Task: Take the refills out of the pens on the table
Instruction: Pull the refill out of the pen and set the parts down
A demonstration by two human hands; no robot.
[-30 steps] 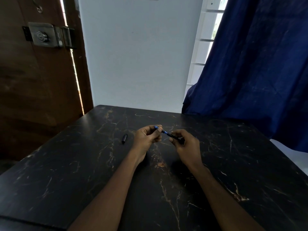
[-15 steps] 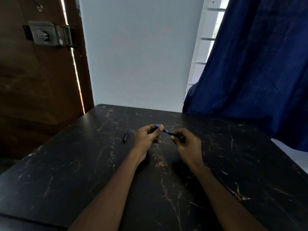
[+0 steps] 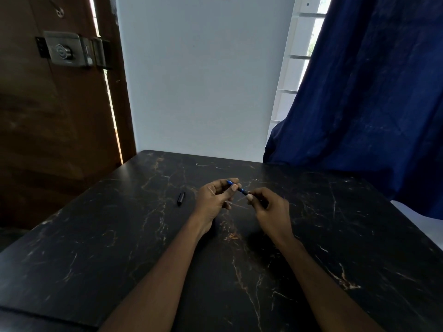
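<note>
Pen [image 3: 241,189]: blue and black, held above the table [image 3: 119,248] between both hands, tilted with its blue end up-left.
Left hand [image 3: 214,200]: fingertips pinch the blue end.
Right hand [image 3: 271,209]: fingers curled round the black end.
Cap [image 3: 181,198]: black, lying on the table left of the hands.
Curtain [image 3: 371,92]: blue, at right.

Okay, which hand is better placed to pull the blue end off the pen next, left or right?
Probably the left. The left hand pinches the blue end of the pen between thumb and fingertips, while the right hand grips the dark barrel and can steady it.
</note>
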